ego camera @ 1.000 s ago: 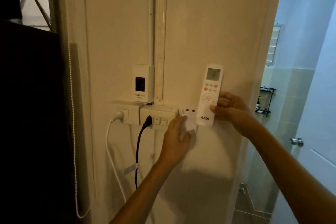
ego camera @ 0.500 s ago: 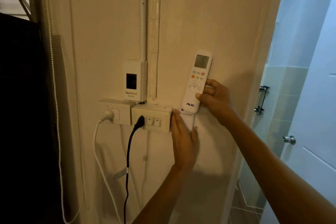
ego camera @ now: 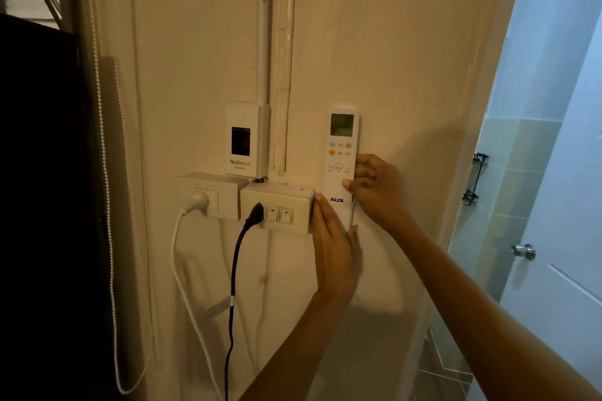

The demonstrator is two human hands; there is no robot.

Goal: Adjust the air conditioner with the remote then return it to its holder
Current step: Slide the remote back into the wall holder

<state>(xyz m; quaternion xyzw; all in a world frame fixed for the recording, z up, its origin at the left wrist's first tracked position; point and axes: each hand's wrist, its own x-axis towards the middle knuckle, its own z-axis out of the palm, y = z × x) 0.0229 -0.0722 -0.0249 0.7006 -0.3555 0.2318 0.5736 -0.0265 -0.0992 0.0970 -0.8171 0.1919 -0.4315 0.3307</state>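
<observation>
The white AUX remote (ego camera: 341, 159) stands upright against the cream wall, screen at the top. My right hand (ego camera: 378, 189) grips its right edge, thumb on the front below the round button pad. The remote's lower end sits in the white wall holder (ego camera: 348, 216), of which only a sliver shows. My left hand (ego camera: 335, 247) lies flat on the wall over the holder, fingers pointing up and touching the remote's lower left corner. The air conditioner is out of view.
Left of the holder are a switch box (ego camera: 280, 210) with a black plug, a socket box (ego camera: 215, 194) with a white plug, and a National breaker (ego camera: 246, 140) above. A bead cord (ego camera: 109, 205) hangs at left. A doorway with a doorknob (ego camera: 524, 251) lies right.
The remote has come down from above the holder into it and now stands straight. My left hand moved from beside the holder to lie flat over it.
</observation>
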